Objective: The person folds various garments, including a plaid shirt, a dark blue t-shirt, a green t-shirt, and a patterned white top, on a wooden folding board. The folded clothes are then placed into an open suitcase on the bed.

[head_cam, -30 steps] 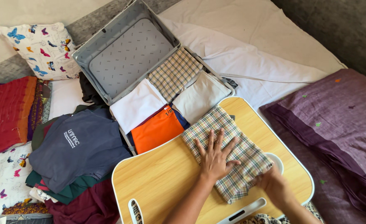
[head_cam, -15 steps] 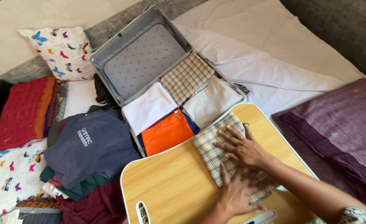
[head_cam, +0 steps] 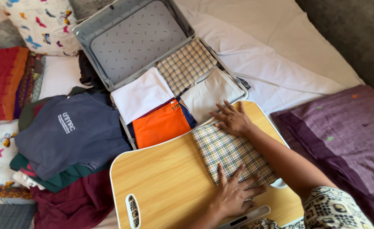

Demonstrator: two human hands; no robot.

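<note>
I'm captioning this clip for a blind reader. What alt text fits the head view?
Two hands press flat on a folded checked cloth on a wooden lap tray, left hand at its near end, right hand at its far end. Beyond lies an open grey suitcase packed with folded clothes, on a bed.

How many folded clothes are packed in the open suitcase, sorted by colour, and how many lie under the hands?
In the open grey suitcase:
Checked folded cloth: 1
White folded cloths: 2
Orange folded garment: 1
On the wooden lap table, under the left hand and right hand:
Checked folded shirt: 1
Total: 5
</note>
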